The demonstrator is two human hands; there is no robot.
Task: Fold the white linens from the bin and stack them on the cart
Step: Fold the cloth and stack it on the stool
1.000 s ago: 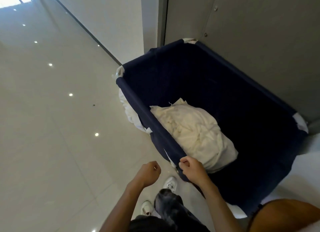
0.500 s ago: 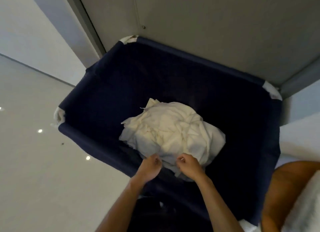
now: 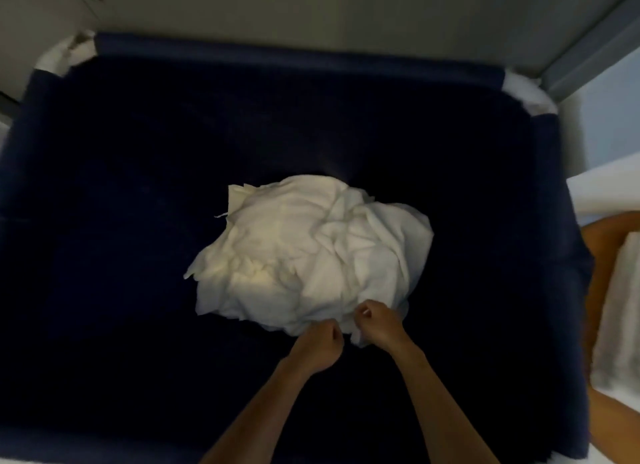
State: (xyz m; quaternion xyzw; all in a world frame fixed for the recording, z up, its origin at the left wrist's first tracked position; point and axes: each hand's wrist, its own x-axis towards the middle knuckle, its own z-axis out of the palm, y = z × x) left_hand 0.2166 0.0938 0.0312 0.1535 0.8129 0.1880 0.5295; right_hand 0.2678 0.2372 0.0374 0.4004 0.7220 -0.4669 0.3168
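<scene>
A crumpled heap of white linens (image 3: 311, 252) lies at the bottom of a deep navy fabric bin (image 3: 104, 221). Both my arms reach down into the bin. My left hand (image 3: 320, 340) is curled at the heap's near edge and pinches a fold of white cloth. Close beside it, my right hand (image 3: 377, 323) grips the same near edge of the linens, fingers curled into the fabric. The cart is at the right edge: a brown surface (image 3: 602, 235) with a white folded cloth (image 3: 620, 311) on it.
A grey wall panel (image 3: 311, 13) stands right behind the bin. White corner pieces (image 3: 64, 53) show at the bin's far corners. The bin's dark walls surround the heap on all sides.
My head has moved over the bin, so it now fills the view. Both hands went from the bin's near rim down to the linen heap and took hold of its near edge.
</scene>
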